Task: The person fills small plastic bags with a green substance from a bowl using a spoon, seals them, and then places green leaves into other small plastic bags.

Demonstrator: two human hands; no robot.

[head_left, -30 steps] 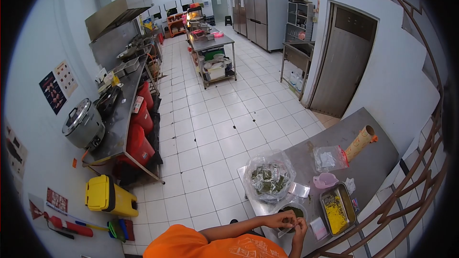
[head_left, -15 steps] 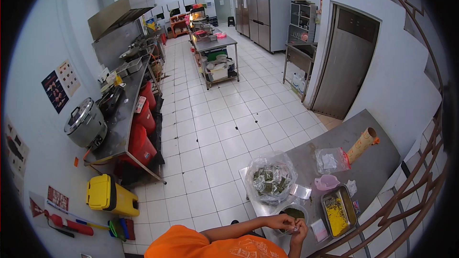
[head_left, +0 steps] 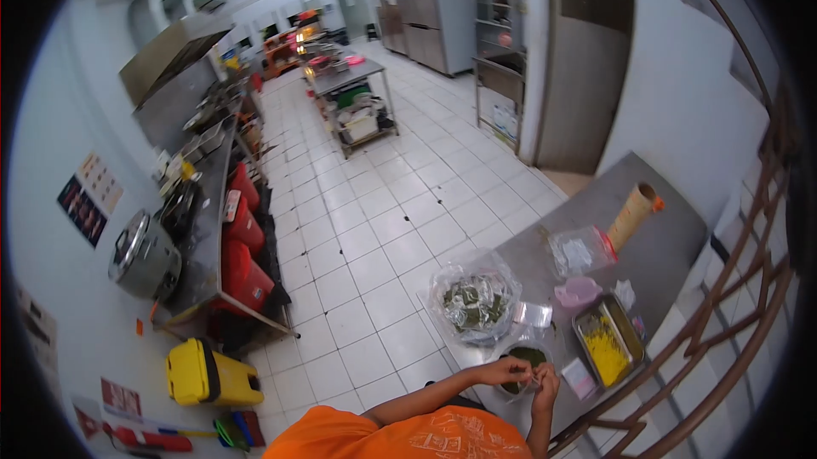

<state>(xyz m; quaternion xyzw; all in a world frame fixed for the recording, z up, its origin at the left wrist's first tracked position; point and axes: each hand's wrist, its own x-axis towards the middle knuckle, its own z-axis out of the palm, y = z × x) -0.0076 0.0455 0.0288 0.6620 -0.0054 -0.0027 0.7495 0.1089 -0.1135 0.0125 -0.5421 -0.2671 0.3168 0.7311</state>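
Note:
Over a bowl (head_left: 504,389) with dark green contents (head_left: 529,355), my left hand (head_left: 509,370) is closed, its fingers pinched together. Beside it my right hand (head_left: 546,381) is also closed, fingertips close to those of the left. Whatever is between the fingers is too small to make out. A clear plastic bag (head_left: 473,297) with green leaf-like pieces inside lies just beyond the bowl. Right of my hands are a small pink-and-white packet (head_left: 580,378) and a metal tray (head_left: 631,342) with yellow shredded food (head_left: 606,361) and some dark bits.
The steel table (head_left: 672,221) also carries a clear flat box (head_left: 533,314), a pink cup-like container (head_left: 578,291), a red-edged plastic bag (head_left: 583,250) and a patterned roll (head_left: 631,214). Brown metal railings (head_left: 723,323) run along the right. A yellow bin (head_left: 211,374) stands left.
The whole view has shifted and tilted with the head. My hands stay over the bowl, their fingertips now slightly further apart.

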